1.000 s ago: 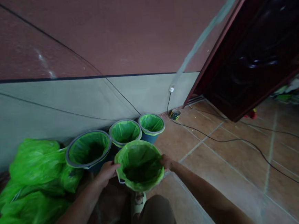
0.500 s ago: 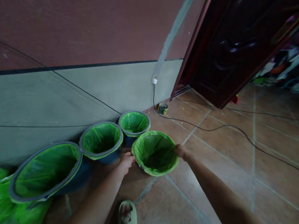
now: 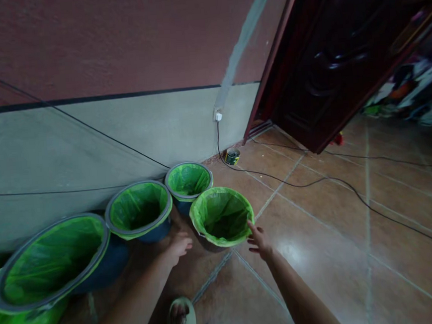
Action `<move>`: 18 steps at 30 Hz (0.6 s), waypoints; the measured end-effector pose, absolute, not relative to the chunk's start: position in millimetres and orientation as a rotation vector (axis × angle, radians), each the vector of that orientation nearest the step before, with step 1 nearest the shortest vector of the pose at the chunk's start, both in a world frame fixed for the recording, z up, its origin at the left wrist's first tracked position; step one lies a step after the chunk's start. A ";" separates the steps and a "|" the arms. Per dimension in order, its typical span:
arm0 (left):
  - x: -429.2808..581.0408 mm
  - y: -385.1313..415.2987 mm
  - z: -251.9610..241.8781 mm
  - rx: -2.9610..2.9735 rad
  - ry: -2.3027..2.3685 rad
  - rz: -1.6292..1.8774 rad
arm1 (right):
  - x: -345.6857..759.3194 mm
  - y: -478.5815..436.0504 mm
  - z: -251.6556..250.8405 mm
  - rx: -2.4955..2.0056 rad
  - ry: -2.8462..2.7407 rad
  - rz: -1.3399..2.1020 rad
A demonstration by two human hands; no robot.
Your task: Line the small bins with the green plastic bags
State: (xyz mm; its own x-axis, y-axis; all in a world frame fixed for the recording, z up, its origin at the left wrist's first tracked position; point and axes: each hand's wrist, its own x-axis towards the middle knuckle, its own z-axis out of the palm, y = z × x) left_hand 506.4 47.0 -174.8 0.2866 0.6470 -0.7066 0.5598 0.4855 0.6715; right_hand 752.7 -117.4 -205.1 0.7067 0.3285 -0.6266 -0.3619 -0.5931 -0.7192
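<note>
Green-lined bin [image 3: 222,216] upright on tiled floor (mouth open), beside row.

Bins [image 3: 221,216]: 4, green-lined
Hands: 2, left hand [image 3: 177,245], right hand [image 3: 259,239]
Tin can [image 3: 232,156]: 1
Sandal [image 3: 180,320]: 1
Door [image 3: 342,57]: 1
Wall plug [image 3: 217,116]: 1

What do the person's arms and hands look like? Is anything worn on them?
Both arms are bare as far as the picture's edge; no sleeves show. The left hand and the right hand wear no gloves, and no watch, bracelet or ring is visible.
</note>
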 end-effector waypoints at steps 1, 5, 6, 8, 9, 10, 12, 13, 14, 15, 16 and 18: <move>496.9 44.3 -174.7 1.139 1.373 0.065 | 738.4 -118.4 -207.0 -1.955 0.041 0.999; 454.3 35.5 -177.6 1.098 1.380 0.043 | 693.5 -103.2 -214.6 -1.746 0.100 1.094; 442.3 34.5 -177.7 1.096 1.381 0.054 | 688.6 -98.0 -216.6 -1.721 0.139 1.067; 417.2 33.9 -174.8 1.080 1.393 0.086 | 686.9 -90.5 -220.4 -1.686 0.213 0.994; 404.2 34.3 -171.4 1.067 1.403 0.108 | 689.2 -88.9 -222.1 -1.671 0.238 0.962; 391.2 35.0 -166.7 1.051 1.416 0.134 | 692.9 -88.7 -223.7 -1.659 0.255 0.938; 365.0 37.0 -153.5 1.019 1.449 0.189 | 702.2 -91.1 -225.9 -1.645 0.269 0.913; 351.9 38.2 -145.8 1.005 1.464 0.217 | 707.0 -93.1 -226.4 -1.640 0.274 0.901; 338.6 39.5 -137.9 0.994 1.475 0.245 | 711.5 -95.2 -226.5 -1.633 0.278 0.895; 325.0 41.1 -130.5 0.988 1.477 0.276 | 715.6 -97.4 -226.1 -1.625 0.278 0.898; 311.1 42.8 -123.9 0.983 1.468 0.306 | 719.4 -99.5 -225.3 -1.612 0.269 0.911; 281.7 46.3 -114.0 0.961 1.475 0.362 | 725.2 -104.6 -223.1 -1.590 0.231 0.946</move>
